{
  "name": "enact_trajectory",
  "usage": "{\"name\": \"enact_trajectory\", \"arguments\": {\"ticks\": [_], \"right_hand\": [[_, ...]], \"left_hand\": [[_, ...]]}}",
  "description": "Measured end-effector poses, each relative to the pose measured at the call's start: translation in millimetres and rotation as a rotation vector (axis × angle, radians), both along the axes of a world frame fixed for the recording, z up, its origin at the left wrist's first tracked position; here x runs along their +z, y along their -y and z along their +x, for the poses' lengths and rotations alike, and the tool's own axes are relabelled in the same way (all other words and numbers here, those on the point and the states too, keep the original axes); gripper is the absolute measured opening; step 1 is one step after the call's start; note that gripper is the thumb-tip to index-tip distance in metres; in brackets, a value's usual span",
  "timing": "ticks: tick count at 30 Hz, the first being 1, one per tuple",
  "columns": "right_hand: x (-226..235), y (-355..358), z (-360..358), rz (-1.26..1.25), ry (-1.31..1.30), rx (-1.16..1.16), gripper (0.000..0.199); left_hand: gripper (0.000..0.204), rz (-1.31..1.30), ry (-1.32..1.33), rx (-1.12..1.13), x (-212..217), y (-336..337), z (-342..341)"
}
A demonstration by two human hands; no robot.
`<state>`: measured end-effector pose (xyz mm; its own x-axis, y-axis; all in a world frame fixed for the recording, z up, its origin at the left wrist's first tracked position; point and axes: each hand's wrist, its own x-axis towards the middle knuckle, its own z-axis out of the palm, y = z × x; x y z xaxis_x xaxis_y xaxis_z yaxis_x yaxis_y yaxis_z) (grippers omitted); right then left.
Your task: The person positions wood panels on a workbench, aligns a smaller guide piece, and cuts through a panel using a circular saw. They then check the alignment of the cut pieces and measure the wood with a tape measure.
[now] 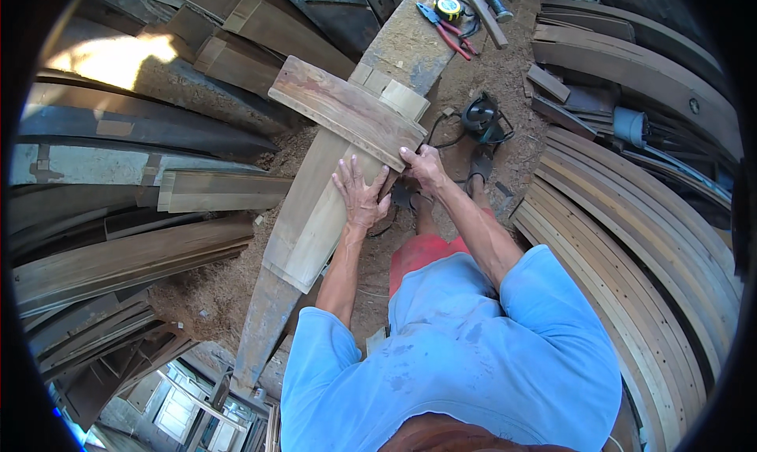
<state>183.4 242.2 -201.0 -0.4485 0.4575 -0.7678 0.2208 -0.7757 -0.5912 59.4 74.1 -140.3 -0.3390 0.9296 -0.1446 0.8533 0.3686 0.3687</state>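
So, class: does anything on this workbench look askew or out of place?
The reddish board lies crosswise and tilted over the pale plank. The right hand grips its end; the left hand presses flat on the plank. Nothing looks damaged.

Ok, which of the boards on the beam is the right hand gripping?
The reddish-brown board lying crosswise on top; the right hand grips its near end. The left hand rests flat on the paler long board beneath it.

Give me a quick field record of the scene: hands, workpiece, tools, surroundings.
left hand: left hand flat on the pale plank
right hand: right hand grips the near end of the reddish cross board
workpiece: cross board lies across the pale plank, on a long bench beam
tools: pliers and tape measure on the beam's far end; power tool on the sawdust floor
surroundings: curved wooden strips at right
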Motion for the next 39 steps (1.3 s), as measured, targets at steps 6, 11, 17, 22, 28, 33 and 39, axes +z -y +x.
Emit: {"name": "enact_trajectory", "arguments": {"ticks": [6,11,17,22,28,33,39], "right_hand": [[2.8,1.7,-1.7,0.053,0.000,-0.054,0.032],[3.0,-4.0,0.5,-0.021,-0.003,-0.009,0.034],[10.1,-8.0,1.3,-0.019,-0.043,0.021,0.036],[12.3,-8.6,1.4,-0.050,-0.106,-0.005,0.036],[7.2,-12.5,-2.1,-0.055,-0.075,0.013,0.040],[25.9,-16.7,-13.8,0.017,0.167,0.093,0.045],[34.2,-11.9,-22.5,0.066,0.175,0.014,0.044]], "left_hand": [[0.091,0.000,-0.021,0.006,0.5,-1.1,0.6],[0.089,-0.012,-0.038,0.013,-0.6,-1.6,1.8],[0.086,-0.019,-0.053,0.017,0.6,-3.3,2.6],[0.087,-0.014,-0.047,0.023,1.7,-3.4,3.0],[0.094,0.011,-0.053,0.002,1.8,-3.3,1.5],[0.114,0.011,-0.006,0.133,-4.5,-6.6,0.5],[0.119,-0.003,-0.083,0.177,-4.0,-18.4,7.1]]}}
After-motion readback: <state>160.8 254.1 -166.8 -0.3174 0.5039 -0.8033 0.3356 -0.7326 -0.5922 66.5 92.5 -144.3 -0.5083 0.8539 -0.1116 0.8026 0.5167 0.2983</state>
